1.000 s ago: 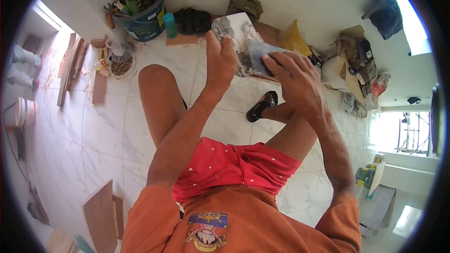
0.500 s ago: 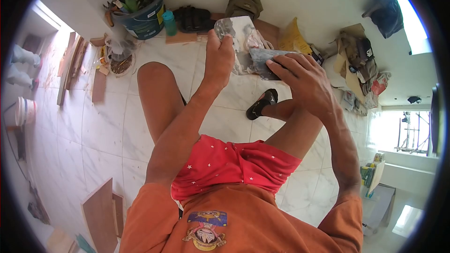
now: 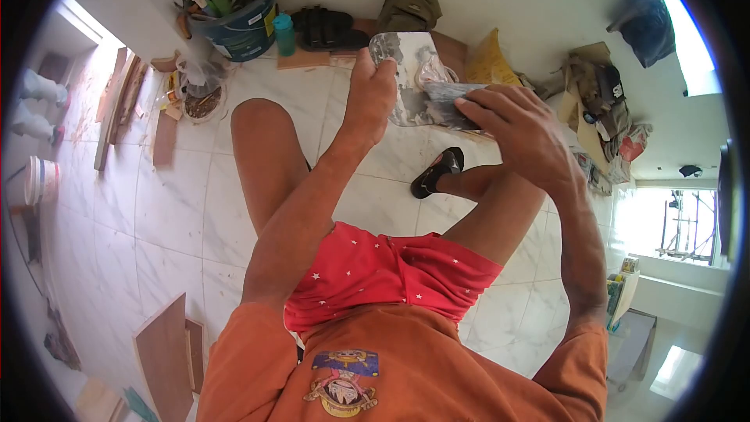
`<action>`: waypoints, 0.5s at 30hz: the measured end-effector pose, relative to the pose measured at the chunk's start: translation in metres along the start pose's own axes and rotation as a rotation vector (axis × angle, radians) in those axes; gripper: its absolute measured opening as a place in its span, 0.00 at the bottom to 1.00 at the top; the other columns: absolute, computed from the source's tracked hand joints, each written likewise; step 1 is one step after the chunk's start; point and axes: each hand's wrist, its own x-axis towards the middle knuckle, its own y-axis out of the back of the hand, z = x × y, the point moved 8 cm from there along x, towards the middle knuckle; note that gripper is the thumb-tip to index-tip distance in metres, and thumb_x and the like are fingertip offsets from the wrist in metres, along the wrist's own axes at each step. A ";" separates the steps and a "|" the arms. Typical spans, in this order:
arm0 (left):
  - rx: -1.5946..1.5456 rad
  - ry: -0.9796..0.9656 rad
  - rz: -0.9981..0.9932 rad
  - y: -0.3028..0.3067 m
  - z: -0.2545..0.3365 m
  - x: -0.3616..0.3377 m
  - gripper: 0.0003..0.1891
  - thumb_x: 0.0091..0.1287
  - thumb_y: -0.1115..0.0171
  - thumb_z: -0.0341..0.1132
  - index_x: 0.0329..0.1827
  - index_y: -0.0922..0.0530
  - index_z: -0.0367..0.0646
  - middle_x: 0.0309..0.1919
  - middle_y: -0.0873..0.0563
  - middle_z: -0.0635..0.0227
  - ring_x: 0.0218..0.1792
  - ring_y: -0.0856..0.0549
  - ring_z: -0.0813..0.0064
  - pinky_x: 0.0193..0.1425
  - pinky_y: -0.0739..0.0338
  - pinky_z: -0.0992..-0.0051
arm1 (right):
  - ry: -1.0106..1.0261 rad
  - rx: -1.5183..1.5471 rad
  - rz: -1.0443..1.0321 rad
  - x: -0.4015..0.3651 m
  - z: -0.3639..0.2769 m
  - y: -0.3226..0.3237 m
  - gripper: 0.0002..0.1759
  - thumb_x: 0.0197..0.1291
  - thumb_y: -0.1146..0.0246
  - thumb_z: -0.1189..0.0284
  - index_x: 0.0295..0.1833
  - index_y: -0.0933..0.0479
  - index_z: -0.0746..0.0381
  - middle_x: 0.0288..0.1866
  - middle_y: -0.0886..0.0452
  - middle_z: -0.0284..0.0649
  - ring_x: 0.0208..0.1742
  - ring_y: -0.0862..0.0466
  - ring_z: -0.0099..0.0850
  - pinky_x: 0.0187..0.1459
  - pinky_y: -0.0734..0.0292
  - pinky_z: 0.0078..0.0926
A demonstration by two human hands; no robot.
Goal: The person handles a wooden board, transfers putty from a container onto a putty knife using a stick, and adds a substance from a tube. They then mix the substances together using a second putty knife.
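A flat board point(image 3: 408, 53), pale and smeared with grey, is held up above the floor. My left hand point(image 3: 372, 95) grips its left edge, thumb on the face. A wide grey blade point(image 3: 453, 103) lies against the board's right part, under the fingers of my right hand point(image 3: 519, 126). Those fingers are closed on the blade, and its far end is hidden by them. A whitish lump of paste point(image 3: 434, 72) sits on the board just above the blade.
Beyond the hands, a bucket of tools point(image 3: 244, 35), a turquoise bottle point(image 3: 284, 34), black sandals point(image 3: 322, 28), a green bag point(image 3: 409, 11) and a yellow bag point(image 3: 492, 61) stand by the wall. A cardboard box point(image 3: 584, 101) is at right, wooden boards point(image 3: 164, 355) at lower left.
My right hand and the blade have shifted slightly to the right across the board. The board and my left hand have moved a little to the right as well.
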 end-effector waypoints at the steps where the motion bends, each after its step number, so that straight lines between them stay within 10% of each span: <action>1: -0.001 -0.045 0.011 0.003 0.005 -0.001 0.13 0.72 0.50 0.31 0.56 0.29 0.38 0.45 0.19 0.65 0.42 0.21 0.78 0.45 0.22 0.74 | -0.011 0.033 0.039 0.000 0.003 0.006 0.23 0.51 0.37 0.80 0.56 0.20 0.60 0.51 0.17 0.40 0.51 0.17 0.42 0.52 0.21 0.37; 8: 0.180 -0.343 0.042 0.001 0.025 -0.010 0.14 0.74 0.54 0.33 0.55 0.34 0.32 0.44 0.22 0.57 0.43 0.24 0.73 0.51 0.27 0.72 | -0.698 0.496 0.125 -0.020 0.031 0.005 0.13 0.67 0.38 0.72 0.53 0.22 0.67 0.34 0.19 0.43 0.34 0.20 0.31 0.42 0.25 0.24; 15: 0.164 -0.438 0.068 -0.005 0.035 -0.021 0.14 0.76 0.54 0.34 0.57 0.36 0.32 0.48 0.24 0.55 0.47 0.25 0.69 0.57 0.30 0.69 | -0.854 0.597 0.257 -0.035 0.038 -0.008 0.16 0.66 0.38 0.70 0.55 0.23 0.67 0.33 0.19 0.48 0.33 0.22 0.32 0.42 0.25 0.28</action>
